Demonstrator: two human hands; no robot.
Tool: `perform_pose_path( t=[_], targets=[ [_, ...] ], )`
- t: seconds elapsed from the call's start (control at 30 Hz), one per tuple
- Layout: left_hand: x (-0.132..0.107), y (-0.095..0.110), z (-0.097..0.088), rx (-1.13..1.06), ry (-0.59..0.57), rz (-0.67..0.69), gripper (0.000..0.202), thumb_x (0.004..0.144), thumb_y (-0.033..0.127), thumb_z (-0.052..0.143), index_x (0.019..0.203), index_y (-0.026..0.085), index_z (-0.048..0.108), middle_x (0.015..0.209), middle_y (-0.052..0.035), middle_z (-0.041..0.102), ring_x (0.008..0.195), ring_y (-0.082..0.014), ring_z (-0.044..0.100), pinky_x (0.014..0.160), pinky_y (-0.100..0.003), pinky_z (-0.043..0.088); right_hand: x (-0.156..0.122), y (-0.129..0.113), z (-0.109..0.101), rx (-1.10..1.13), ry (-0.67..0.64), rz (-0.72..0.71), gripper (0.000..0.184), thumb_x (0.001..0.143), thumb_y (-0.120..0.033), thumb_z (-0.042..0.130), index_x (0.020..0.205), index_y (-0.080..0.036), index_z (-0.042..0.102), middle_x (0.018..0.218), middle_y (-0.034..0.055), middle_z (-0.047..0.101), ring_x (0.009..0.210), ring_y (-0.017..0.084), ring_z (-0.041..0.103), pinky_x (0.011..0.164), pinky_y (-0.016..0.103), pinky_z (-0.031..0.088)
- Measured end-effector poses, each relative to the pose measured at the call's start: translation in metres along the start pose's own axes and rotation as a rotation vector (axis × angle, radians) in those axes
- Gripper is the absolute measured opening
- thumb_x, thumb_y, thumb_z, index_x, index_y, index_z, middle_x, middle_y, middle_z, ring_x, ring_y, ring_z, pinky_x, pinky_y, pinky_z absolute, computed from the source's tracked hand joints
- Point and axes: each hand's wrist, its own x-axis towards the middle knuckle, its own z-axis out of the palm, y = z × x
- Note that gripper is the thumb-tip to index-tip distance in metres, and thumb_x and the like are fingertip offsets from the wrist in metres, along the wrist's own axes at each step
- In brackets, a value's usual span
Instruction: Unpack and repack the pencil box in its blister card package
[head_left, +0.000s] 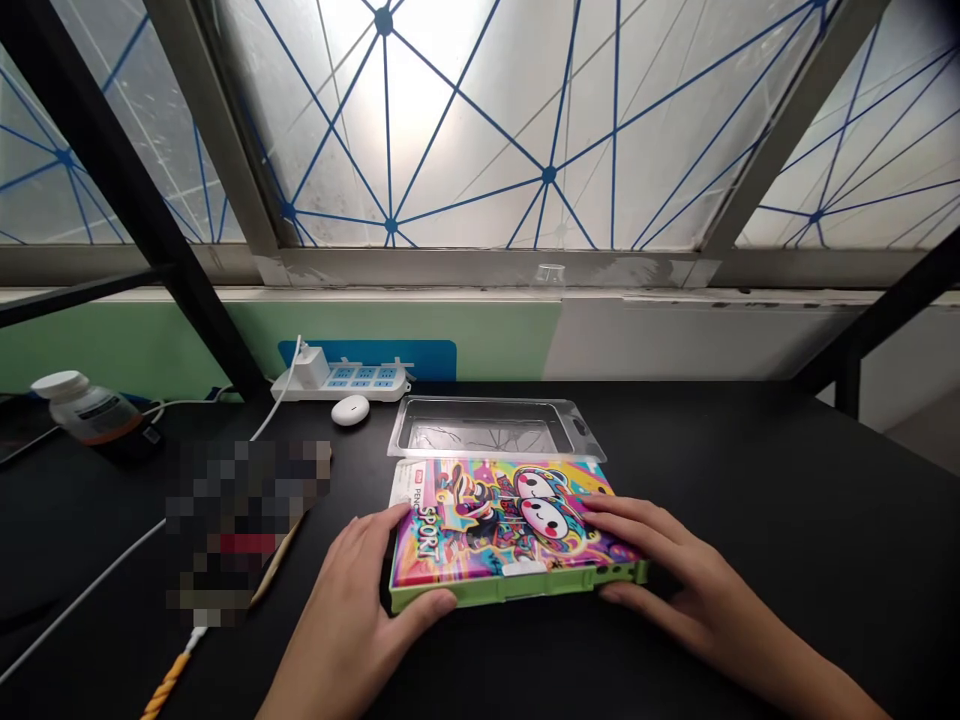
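A colourful pencil case (504,530) with a green rim and a cartoon lid lies flat on the black table (750,480). My left hand (367,590) grips its left end, thumb along the front edge and fingers at the side. My right hand (675,570) holds the right end, fingers spread on the lid and thumb under the corner. Just behind the case lies its clear plastic packaging shell (487,428), open side up.
A white power strip (345,380) with a plugged charger and a white earbud case (350,409) sit at the back. A pill bottle (90,410) lies at the left. A blurred patch (244,525), white cables and an orange-yellow braided cable (169,680) are left of the case.
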Motion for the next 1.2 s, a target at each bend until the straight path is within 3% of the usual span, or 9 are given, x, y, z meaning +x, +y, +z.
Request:
perform_pose_path(
  t=[0.1,0.23,0.33,0.43,0.6,0.73,0.9,1.0,1.2],
  targets=[
    [0.001,0.000,0.000,0.013,-0.010,0.071,0.068,0.085,0.057,0.065,0.143,0.025,0.049,0.140,-0.0123,0.057,0.129,-0.0353,0.052,0.104,-0.053,0.048,0.003,0.004,0.005,0.022,0.085,0.069,0.046,0.091,-0.040,0.064,0.135,-0.031,0.055,0.125,0.0074,0.069,0.110,0.027,0.067,0.089,0.039,0.058],
    [0.005,0.001,0.000,0.027,-0.049,0.108,0.046,0.095,0.050,0.056,0.134,0.027,0.057,0.145,-0.0100,0.054,0.135,-0.0323,0.046,0.108,-0.054,0.043,0.026,0.010,0.008,0.002,0.120,0.250,0.032,0.100,-0.044,0.046,0.121,-0.026,0.063,0.104,0.0059,0.074,0.082,0.022,0.070,0.065,0.033,0.057],
    [0.006,0.002,0.001,0.012,-0.012,0.062,0.044,0.096,0.050,0.054,0.132,0.025,0.058,0.144,-0.0113,0.054,0.134,-0.0323,0.048,0.108,-0.054,0.043,0.046,0.007,0.007,-0.185,0.093,0.174,0.029,0.100,-0.042,0.047,0.111,-0.024,0.066,0.105,0.0079,0.071,0.083,0.023,0.067,0.072,0.038,0.053],
    [0.005,0.003,0.002,0.005,0.030,0.022,0.053,0.096,0.049,0.053,0.143,0.024,0.047,0.145,-0.0126,0.053,0.135,-0.0321,0.048,0.109,-0.054,0.042,0.063,-0.007,0.009,-0.325,0.047,0.031,0.022,0.100,-0.035,0.050,0.106,-0.022,0.067,0.106,0.0098,0.068,0.092,0.026,0.064,0.079,0.042,0.047],
    [0.003,0.003,0.003,0.008,-0.043,0.101,0.074,0.093,0.043,0.061,0.155,0.031,0.024,0.152,-0.0117,0.047,0.139,-0.0317,0.045,0.115,-0.058,0.031,0.088,-0.042,0.028,-0.277,-0.085,-0.064,0.017,0.100,-0.030,0.050,0.103,-0.022,0.064,0.096,0.0074,0.069,0.087,0.023,0.064,0.079,0.040,0.046],
    [0.005,0.000,0.002,-0.026,-0.070,0.088,0.083,0.095,0.037,0.059,0.159,0.031,0.006,0.150,-0.0125,0.050,0.140,-0.0288,0.045,0.116,-0.056,0.030,0.102,-0.058,0.049,-0.306,-0.061,-0.051,0.018,0.100,-0.030,0.049,0.100,-0.017,0.063,0.091,0.0085,0.066,0.085,0.025,0.060,0.074,0.038,0.048],
    [0.007,0.001,-0.001,-0.064,-0.109,0.087,0.088,0.096,0.032,0.057,0.159,0.033,-0.004,0.153,-0.0096,0.048,0.142,-0.0268,0.043,0.116,-0.055,0.030,0.105,-0.057,0.058,-0.341,0.008,-0.068,0.019,0.100,-0.027,0.048,0.092,-0.016,0.061,0.090,0.0109,0.062,0.084,0.026,0.057,0.073,0.039,0.049],
    [0.007,0.006,-0.003,-0.053,-0.068,0.065,0.084,0.096,0.034,0.056,0.160,0.031,0.000,0.156,-0.0102,0.041,0.141,-0.0279,0.045,0.116,-0.056,0.031,0.107,-0.054,0.058,-0.318,0.154,-0.102,0.020,0.102,-0.029,0.045,0.093,-0.017,0.058,0.092,0.0109,0.061,0.084,0.025,0.056,0.074,0.040,0.050],
    [0.006,0.007,-0.015,-0.165,-0.087,0.040,0.047,0.107,0.038,0.025,0.150,0.031,0.044,0.149,-0.0041,0.052,0.141,-0.0249,0.044,0.117,-0.054,0.034,0.090,-0.070,0.033,-0.293,0.374,-0.330,0.010,0.100,-0.028,0.052,0.106,-0.020,0.056,0.097,0.0083,0.066,0.091,0.024,0.061,0.090,0.044,0.048]
  ],
)
